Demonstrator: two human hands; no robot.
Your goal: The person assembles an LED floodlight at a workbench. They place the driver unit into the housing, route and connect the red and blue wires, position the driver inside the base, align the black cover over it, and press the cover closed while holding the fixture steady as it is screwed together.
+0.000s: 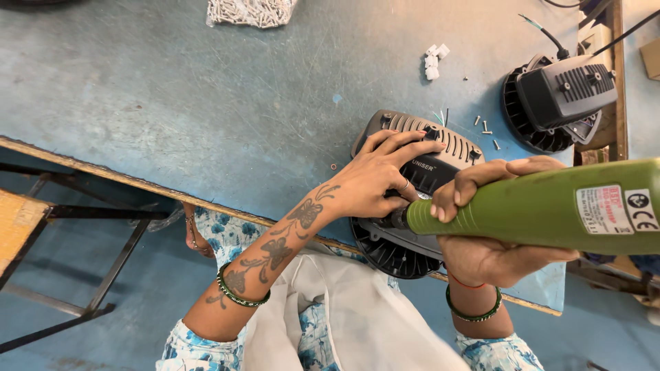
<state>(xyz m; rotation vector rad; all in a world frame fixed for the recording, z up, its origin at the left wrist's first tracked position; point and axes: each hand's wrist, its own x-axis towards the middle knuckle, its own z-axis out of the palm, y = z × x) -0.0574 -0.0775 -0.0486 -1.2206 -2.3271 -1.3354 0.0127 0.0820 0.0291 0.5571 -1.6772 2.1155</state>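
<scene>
At the near edge of the blue surface (pixel 206 103), the left hand (pixel 375 182) lies flat, its grip spread over the dark finned lamp housing (pixel 440 154), while the right hand (pixel 481 233) wraps its grip around a green electric screwdriver (pixel 543 206) pressed to it. Loose screws (pixel 485 127) lie near.

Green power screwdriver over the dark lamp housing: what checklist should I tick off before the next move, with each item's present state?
1. Right hand grips green power screwdriver: ok.
2. Left hand steadies dark lamp housing: ok.
3. Tip seated on a screw: cannot tell, fingers hide it.
4. Housing fully on blue table: not ok, it overhangs the near edge.
5. Loose screws within reach: ok.
</scene>
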